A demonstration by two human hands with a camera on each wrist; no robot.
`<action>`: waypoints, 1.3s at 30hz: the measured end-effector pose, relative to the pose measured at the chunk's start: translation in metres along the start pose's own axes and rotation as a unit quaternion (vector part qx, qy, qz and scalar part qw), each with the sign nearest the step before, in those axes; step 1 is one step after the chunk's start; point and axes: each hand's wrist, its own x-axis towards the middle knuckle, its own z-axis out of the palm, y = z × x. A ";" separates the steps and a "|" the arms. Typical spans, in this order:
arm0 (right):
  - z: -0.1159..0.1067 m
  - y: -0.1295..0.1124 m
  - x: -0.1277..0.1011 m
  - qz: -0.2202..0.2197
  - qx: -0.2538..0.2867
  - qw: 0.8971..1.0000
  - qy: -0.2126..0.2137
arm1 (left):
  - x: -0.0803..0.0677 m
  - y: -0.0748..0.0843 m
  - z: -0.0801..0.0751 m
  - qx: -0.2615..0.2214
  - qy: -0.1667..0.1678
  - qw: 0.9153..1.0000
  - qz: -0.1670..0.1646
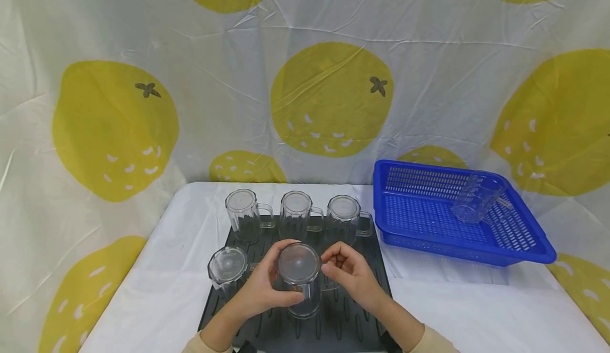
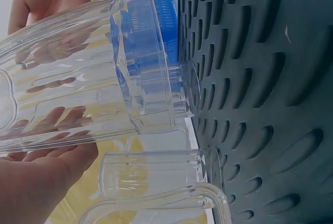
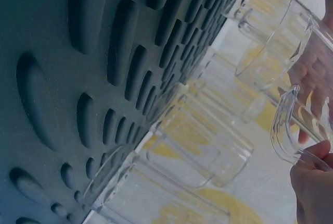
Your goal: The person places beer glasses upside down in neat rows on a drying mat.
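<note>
My left hand (image 1: 267, 284) grips a clear glass mug (image 1: 305, 289), held bottom up over a dark ridged drying mat (image 1: 333, 332). Its thumb and fingers wrap the mug's sides. At the mug's right side, my right hand (image 1: 355, 276) pinches the handle (image 3: 281, 130) between thumb and finger. The rim points down at the mat, with a gap below it in the left wrist view. Left of the held mug, another upturned mug (image 1: 229, 268) stands on the mat. Behind are three more upturned mugs, a left one (image 1: 243, 218), a middle one (image 1: 294, 218) and a right one (image 1: 340, 220).
A blue plastic basket (image 1: 405, 242) stands at the right back of the white-covered table (image 1: 438, 310). One glass mug (image 1: 476, 199) lies tilted inside it. A curtain (image 1: 219, 78) printed with yellow fruit hangs behind the table.
</note>
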 end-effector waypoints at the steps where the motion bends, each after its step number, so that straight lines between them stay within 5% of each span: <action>1: 0.001 0.000 0.000 0.006 0.002 1.000 0.005 | 0.000 -0.001 0.000 -0.001 0.001 1.000 -0.001; 10: 0.006 0.005 0.001 0.038 0.012 0.998 0.039 | 0.000 -0.004 -0.004 0.013 -0.013 1.000 0.008; 20: 0.006 0.020 0.004 0.057 0.005 0.996 0.073 | 0.004 -0.009 -0.005 0.007 0.001 0.999 -0.040; 29: 0.005 0.030 0.004 0.063 -0.012 0.994 0.087 | 0.003 -0.013 -0.003 0.010 0.024 0.999 -0.046; 39: 0.003 0.036 0.004 0.108 -0.019 0.989 0.099 | 0.001 -0.015 -0.003 0.070 0.029 0.996 -0.048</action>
